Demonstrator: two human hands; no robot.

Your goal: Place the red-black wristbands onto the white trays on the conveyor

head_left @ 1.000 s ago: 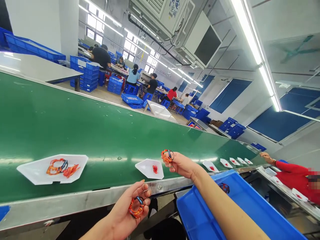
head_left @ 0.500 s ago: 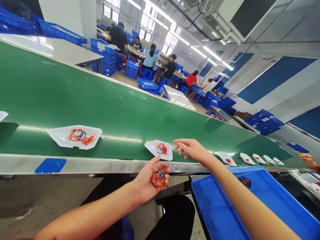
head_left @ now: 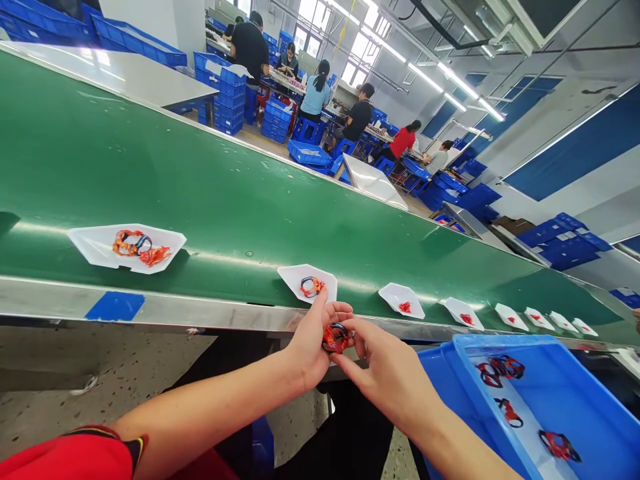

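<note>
"Where is the red and orange cord bracelet (head_left: 335,337) held?"

"Over the steel belt edge (head_left: 225,315). It is gripped by the left hand (head_left: 313,347) and right hand (head_left: 385,357)."

"How should it be taken?"

"By the loop. It looks light and bendy."

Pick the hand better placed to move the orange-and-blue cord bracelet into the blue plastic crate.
The right hand, probably: it pinches the orange-and-blue cord bracelet and lies nearer the blue plastic crate, while the left hand sits farther away.
</note>
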